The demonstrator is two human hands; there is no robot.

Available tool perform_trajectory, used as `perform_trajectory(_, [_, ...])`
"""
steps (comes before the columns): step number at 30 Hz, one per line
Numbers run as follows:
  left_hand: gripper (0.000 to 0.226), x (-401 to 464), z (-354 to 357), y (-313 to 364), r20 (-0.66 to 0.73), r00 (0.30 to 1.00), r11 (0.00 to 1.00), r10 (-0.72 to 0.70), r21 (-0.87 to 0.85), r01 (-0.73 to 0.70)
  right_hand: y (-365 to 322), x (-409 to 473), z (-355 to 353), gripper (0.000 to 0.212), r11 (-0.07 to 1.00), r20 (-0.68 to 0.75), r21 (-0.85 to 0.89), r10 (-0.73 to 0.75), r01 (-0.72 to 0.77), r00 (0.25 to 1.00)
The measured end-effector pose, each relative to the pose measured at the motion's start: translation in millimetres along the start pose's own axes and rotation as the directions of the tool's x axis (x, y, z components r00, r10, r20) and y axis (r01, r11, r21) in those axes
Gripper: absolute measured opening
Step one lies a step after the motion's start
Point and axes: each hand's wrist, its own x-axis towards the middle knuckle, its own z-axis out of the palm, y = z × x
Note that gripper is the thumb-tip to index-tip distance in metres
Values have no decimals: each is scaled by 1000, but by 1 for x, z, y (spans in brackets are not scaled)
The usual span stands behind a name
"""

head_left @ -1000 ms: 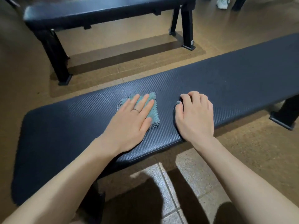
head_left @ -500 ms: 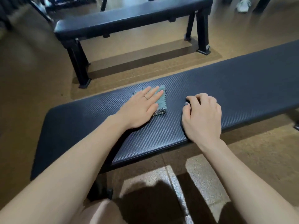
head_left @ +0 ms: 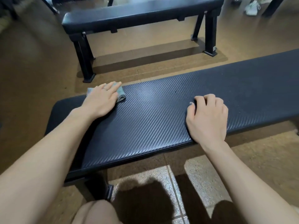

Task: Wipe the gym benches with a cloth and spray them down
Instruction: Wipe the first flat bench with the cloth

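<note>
The black textured padded surface [head_left: 153, 120] is leaned on by the right hand [head_left: 207, 118], fingers curled, nothing held. Toward its far left edge, a small folded teal cloth [head_left: 121, 94] is pressed flat under the straight-fingered left hand [head_left: 101, 101]. Beyond, a second black bench [head_left: 142, 12] is seen.

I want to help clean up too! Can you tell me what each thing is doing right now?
Cloth: folded, lying flat on the near bench's far edge, pressed under the left hand.
Left hand: fingers straight, flat on the cloth.
Right hand: fingers curled, resting on the near bench, holding nothing.
Near bench: upright, being wiped.
Far bench: upright, nothing touching it.
Shoe: on the floor, far right.
</note>
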Motion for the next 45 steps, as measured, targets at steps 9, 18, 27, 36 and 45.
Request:
perform_trajectory(9, [56, 33, 27, 146, 80, 953, 955, 292, 25, -295, 5, 3, 0, 32, 995, -11, 103, 18, -17, 1000])
perform_trajectory(18, [57, -41, 8, -10, 12, 1000, 998, 20, 54, -20, 2, 2, 4, 35, 999, -49, 47, -10, 12, 999])
perform_trajectory(27, [57, 19, 46, 215, 92, 951, 950, 294, 82, -301, 19, 11, -2, 32, 989, -27, 144, -22, 26, 999])
perform_trajectory(36, [58, -142, 49, 149, 77, 910, 899, 408, 139, -415, 124, 68, -9, 31, 997, -10, 73, -4, 4, 1000])
perform_trajectory(45, [63, -40, 62, 255, 85, 917, 911, 390, 108, -397, 128, 72, -5, 30, 993, -29, 121, 11, -8, 1000])
